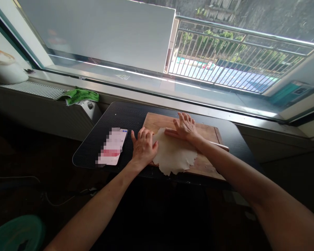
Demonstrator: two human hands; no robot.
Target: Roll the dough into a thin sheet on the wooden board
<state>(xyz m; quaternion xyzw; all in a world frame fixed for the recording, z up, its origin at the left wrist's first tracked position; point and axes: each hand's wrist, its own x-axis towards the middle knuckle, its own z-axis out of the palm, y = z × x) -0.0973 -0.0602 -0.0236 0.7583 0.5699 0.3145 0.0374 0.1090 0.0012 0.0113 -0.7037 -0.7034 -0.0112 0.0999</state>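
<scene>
The thin, off-white sheet of dough with a ragged outline (175, 153) lies spread on a brown rectangular wooden board (207, 166), between the two hands, its nearest lobes reaching the board's near edge. A slim wooden rolling rod (219, 145) crosses the far part of the sheet at a slant, its right end jutting out beyond the right forearm.

The right hand (186, 128) is palm down on the rod; its fingers are stretched and spread, pointing away past the far edge of the dough rather than wrapped around anything. The left hand (144, 148) is palm down at the dough's left edge, the thumb against that edge and the other fingers slightly bent, lying just outside the sheet. Whether they close on something underneath cannot be told.

The board rests on a black, wood-grained tabletop with rounded corners (122, 112). To the left of the left hand lies a smartphone with a lit pinkish screen (114, 148), near but apart from the fingers.
</scene>
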